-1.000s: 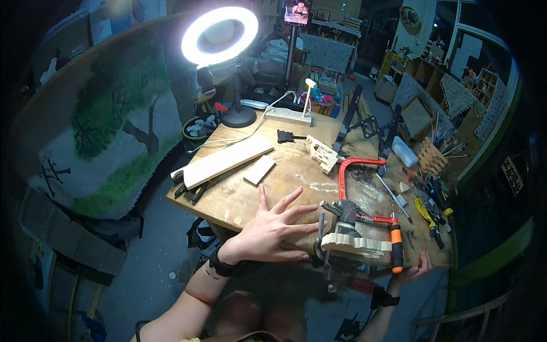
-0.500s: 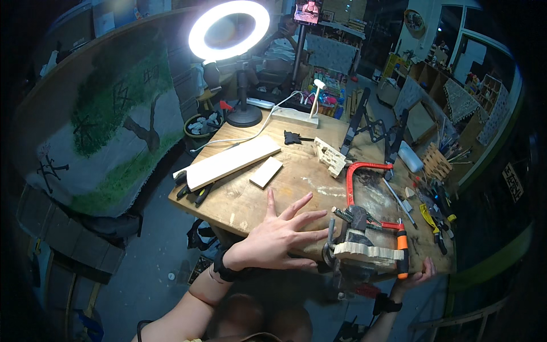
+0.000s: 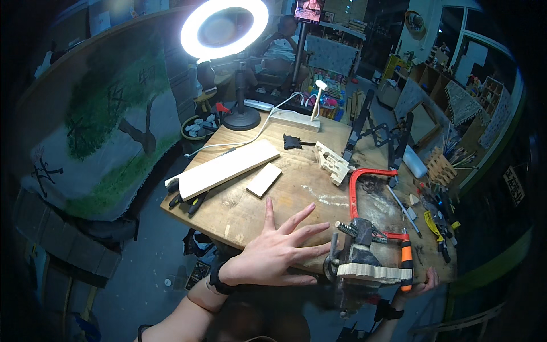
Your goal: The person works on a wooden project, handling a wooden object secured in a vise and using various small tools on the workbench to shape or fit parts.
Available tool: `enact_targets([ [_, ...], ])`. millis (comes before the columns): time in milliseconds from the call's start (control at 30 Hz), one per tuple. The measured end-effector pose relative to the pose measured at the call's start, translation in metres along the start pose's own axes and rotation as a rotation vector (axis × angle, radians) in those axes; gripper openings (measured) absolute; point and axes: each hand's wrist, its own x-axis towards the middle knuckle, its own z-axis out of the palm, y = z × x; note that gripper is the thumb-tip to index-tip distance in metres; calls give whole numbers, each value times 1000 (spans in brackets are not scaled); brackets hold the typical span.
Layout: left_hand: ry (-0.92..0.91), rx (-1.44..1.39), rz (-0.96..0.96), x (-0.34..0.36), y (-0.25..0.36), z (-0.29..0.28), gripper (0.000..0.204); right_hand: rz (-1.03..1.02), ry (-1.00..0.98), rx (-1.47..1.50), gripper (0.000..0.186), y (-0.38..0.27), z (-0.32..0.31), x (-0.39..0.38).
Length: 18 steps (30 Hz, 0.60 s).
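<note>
My left hand point(image 3: 283, 248) is over the table's front edge with its fingers spread wide, holding nothing; its fingertips come close to the vise's metal bar. Just right of it, a dark bench vise point(image 3: 360, 248) holds a pale piece of wood point(image 3: 373, 272) with a wavy edge. A red-framed coping saw point(image 3: 353, 191) with an orange and black handle point(image 3: 406, 265) rests by the vise, its handle beside the wood's right end. Beyond that handle, my right hand point(image 3: 426, 283) has its bent fingers at the table's front right edge; part of the hand is hidden.
On the wooden table point(image 3: 228, 214) lie a long board point(image 3: 228, 168), a small block point(image 3: 264, 180) and a cut-out wooden piece point(image 3: 333, 163). A lit ring lamp point(image 3: 263, 17) stands at the back. Pliers point(image 3: 439, 233) and other tools lie at the right. A person point(image 3: 282, 48) sits behind.
The view has shifted slightly, so the table and its things appear a little lower. Both hands keep nearly the same pose and place; the saw stays by the vise.
</note>
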Motion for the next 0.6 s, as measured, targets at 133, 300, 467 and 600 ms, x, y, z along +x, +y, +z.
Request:
enact_targets([
  [133,-7,14,-10,-1,1,1,60,-3,36,91,48,5,4,-5],
  [300,0,-13,-1,4,-3,8,60,14,41,51,48,3,-2,-2],
  [467,24,19,-14,2,-2,6,60,56,19,39,50,-16,0,7],
  [600,20,51,-35,-1,4,1,58,27,61,57,51,-4,4,-2],
])
